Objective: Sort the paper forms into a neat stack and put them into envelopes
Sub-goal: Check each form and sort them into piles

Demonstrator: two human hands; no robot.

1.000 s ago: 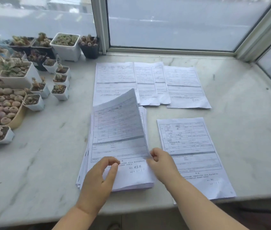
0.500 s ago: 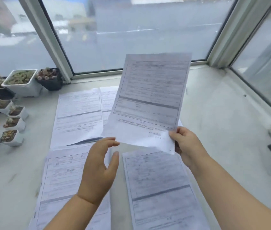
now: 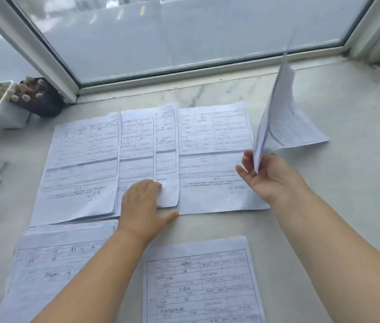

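Below the window frame (image 3: 51, 64), overlapping forms (image 3: 142, 145) lay on the table (image 3: 359, 183). Left hand (image 3: 143, 203) pressed flat on them, fingers spread. Right hand (image 3: 269, 174) pinched a raised sheet (image 3: 282, 117) just right of the forms.

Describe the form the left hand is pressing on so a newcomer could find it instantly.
Start at the window and drop to the row of forms on the marble sill just below it. The narrow form third from the left lies over its neighbours, with the left hand flat on its lower edge. Only a thin strip shows, and its bottom corner curls.
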